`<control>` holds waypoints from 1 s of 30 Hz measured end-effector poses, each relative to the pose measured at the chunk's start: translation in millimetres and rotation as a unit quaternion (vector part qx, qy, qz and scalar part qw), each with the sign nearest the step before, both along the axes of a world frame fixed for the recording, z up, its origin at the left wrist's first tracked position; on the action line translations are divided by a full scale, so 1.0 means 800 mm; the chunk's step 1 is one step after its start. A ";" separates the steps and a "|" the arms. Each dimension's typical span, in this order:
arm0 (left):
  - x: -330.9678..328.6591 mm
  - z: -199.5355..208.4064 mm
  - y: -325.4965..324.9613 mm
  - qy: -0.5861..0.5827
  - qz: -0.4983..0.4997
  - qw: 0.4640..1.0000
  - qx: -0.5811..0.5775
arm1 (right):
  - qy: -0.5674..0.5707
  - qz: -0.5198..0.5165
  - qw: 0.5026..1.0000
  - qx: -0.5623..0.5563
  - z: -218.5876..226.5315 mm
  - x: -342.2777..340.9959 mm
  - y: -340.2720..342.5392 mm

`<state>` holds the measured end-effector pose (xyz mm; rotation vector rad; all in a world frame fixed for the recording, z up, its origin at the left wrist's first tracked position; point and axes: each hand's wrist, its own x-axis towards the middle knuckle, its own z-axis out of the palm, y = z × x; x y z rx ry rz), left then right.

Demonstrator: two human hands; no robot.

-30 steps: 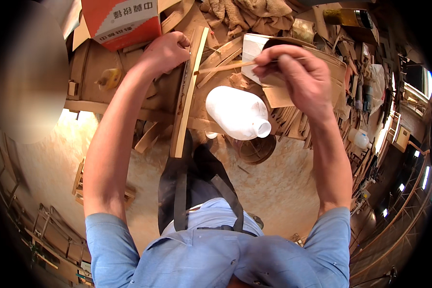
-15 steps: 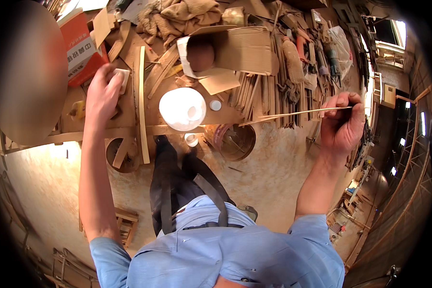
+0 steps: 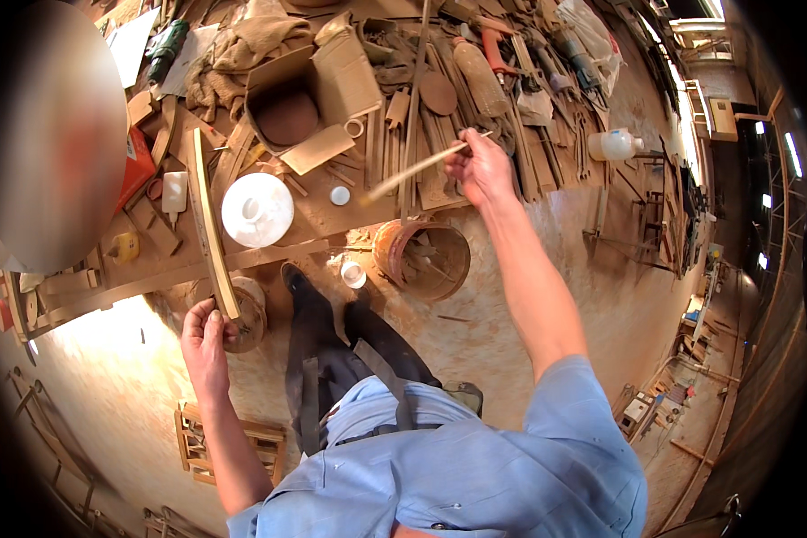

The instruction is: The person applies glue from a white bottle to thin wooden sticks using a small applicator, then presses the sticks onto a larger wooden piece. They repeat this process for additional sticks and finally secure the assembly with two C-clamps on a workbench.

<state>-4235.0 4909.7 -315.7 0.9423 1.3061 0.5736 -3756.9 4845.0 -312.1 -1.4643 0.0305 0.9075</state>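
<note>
Right hand: the right hand (image 3: 482,170), right of centre in the upper half of the frame, grasps a thin stick (image 3: 412,174) between thumb and fingers near its upper end.
Thin stick: slants from the right hand down toward the centre of the frame, its blurred lower end near the desk's front edge.
Left hand: the left hand (image 3: 206,341), left of centre, has its fingers curled at the lower end of a wooden strip (image 3: 213,235); whether it grips or only touches the strip, I cannot tell.
Wooden strip: runs from the desk (image 3: 312,220) at upper left past the front edge, pale along one side.
White bottle: a rounded white bottle (image 3: 264,224) stands just right of the strip, its mouth facing up.
White cap: a small round cap (image 3: 340,195) lies right of the white bottle.
Small bottles: a slim white bottle (image 3: 176,191) and a yellow bottle (image 3: 125,247) lie left of the strip.
Cardboard box: an open box (image 3: 342,73) sits at upper centre, flaps spread.
Bucket: a reddish bucket (image 3: 388,253) stands below the desk edge near centre, a white cup (image 3: 353,274) beside it.
</note>
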 end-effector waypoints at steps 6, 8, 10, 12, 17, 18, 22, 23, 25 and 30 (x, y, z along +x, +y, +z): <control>-0.001 0.003 -0.035 0.006 0.003 1.000 -0.028 | 0.054 -0.140 0.989 -0.010 -0.100 0.032 -0.007; -0.006 0.006 -0.045 0.012 0.005 1.000 -0.028 | 0.056 -0.181 0.982 -0.019 -0.116 0.041 -0.016; -0.011 0.007 -0.056 0.025 0.007 0.999 -0.033 | 0.074 -0.163 0.984 -0.013 -0.112 0.048 -0.027; -0.015 0.002 -0.061 0.023 0.006 0.999 -0.037 | 0.083 -0.143 0.986 -0.021 -0.108 0.055 -0.040; -0.019 -0.002 -0.069 0.039 0.011 0.998 -0.047 | -0.024 0.023 0.978 -0.206 -0.068 0.023 -0.080; -0.017 -0.002 -0.068 0.050 0.009 0.998 -0.046 | -0.089 0.112 0.957 -0.252 -0.055 -0.004 -0.076; 0.011 -0.001 -0.053 0.047 -0.031 0.997 0.044 | -0.459 0.399 0.769 -0.197 -0.063 -0.090 -0.038; 0.023 0.007 -0.046 0.065 -0.034 0.996 0.046 | -0.479 0.419 0.751 -0.178 -0.078 -0.106 -0.025; 0.049 0.023 -0.035 0.103 -0.043 0.986 0.127 | -0.534 0.458 0.701 -0.118 -0.082 -0.138 0.005; 0.105 0.045 0.006 0.198 -0.113 0.917 0.326 | -0.572 0.508 0.606 -0.218 -0.110 -0.167 0.044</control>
